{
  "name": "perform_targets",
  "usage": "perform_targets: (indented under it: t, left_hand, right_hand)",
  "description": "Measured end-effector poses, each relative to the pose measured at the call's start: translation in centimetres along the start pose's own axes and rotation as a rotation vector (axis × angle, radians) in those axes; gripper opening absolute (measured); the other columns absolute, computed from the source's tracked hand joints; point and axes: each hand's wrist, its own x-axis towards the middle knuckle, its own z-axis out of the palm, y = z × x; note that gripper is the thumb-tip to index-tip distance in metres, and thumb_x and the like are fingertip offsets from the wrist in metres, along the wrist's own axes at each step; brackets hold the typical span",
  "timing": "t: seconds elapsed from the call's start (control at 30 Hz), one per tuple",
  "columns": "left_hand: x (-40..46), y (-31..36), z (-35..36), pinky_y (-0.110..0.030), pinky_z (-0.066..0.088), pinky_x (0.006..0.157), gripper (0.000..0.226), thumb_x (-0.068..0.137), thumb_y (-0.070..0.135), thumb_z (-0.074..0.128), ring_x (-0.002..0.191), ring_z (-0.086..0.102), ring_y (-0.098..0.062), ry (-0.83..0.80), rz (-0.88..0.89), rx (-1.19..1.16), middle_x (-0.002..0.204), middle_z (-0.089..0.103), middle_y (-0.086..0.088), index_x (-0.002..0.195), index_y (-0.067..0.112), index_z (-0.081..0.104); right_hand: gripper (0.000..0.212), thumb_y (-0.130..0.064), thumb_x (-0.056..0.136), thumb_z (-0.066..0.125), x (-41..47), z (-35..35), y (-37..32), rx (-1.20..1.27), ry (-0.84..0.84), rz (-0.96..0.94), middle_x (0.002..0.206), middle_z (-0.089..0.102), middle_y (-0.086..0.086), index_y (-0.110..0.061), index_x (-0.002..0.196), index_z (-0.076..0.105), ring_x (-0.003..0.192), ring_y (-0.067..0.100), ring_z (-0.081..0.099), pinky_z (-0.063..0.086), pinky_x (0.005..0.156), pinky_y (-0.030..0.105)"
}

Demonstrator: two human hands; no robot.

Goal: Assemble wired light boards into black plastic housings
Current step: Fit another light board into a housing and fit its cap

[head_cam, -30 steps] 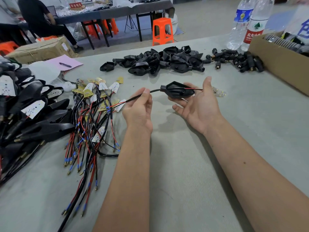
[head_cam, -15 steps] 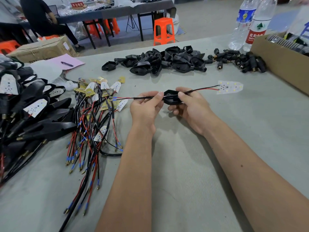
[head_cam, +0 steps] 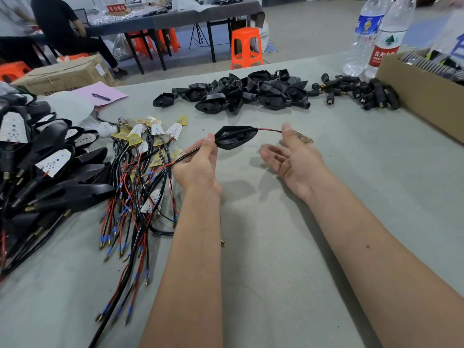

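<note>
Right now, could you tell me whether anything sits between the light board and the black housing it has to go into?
Nothing visible does. The light board lies behind the right hand's fingers; only its own red and black wire spans the gap to the housing.

Even, diffuse overhead light is filling the scene; nothing is blowing out. Soft shadows are falling under both forearms onto the grey tabletop [head_cam: 276,247]. Wide-angle distortion is bending the edges. Slight motion blur is smearing the right hand [head_cam: 293,156]; the background is staying soft.
</note>
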Motion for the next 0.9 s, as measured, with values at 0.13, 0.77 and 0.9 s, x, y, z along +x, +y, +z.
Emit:
perform_targets:
  t: [0.13, 0.77, 0.9]
  left_hand:
    - [0.0, 0.0, 0.0, -0.026, 0.063, 0.077, 0.022, 0.083, -0.014, 0.074, 0.066, 0.071, -0.012, -0.027, -0.011, 0.011, 0.076, 0.071, -0.010, 0.073, 0.003, 0.064]
    - [0.5, 0.5, -0.3, -0.024, 0.061, 0.083, 0.013, 0.100, -0.001, 0.058, 0.079, 0.072, -0.016, -0.112, -0.116, 0.042, 0.084, 0.074, -0.012, 0.097, -0.008, 0.069]
    - [0.3, -0.1, -0.2, -0.027, 0.061, 0.086, 0.015, 0.100, 0.004, 0.062, 0.081, 0.071, -0.017, -0.129, -0.102, 0.127, 0.087, 0.073, -0.012, 0.109, -0.007, 0.066]
  right_hand:
    - [0.031, -0.037, 0.098, 0.068, 0.2, -0.6, -0.6, 0.089, 0.106, -0.068, 0.096, 0.069, 0.018, -0.010, 0.105, 0.054, 0.058, 0.016, 0.063, 0.048, 0.047, 0.021]
    - [0.014, 0.008, 0.096, 0.049, -0.1, -1.2, -1.5, 0.207, 0.021, -0.089, 0.088, 0.062, 0.019, 0.000, 0.106, 0.055, 0.062, 0.019, 0.058, 0.049, 0.053, 0.023]
    - [0.009, 0.005, 0.100, 0.056, 0.3, -1.3, -0.7, -0.013, -0.014, -0.160, 0.076, 0.071, 0.010, -0.004, 0.099, 0.058, 0.059, 0.014, 0.059, 0.049, 0.051, 0.020]
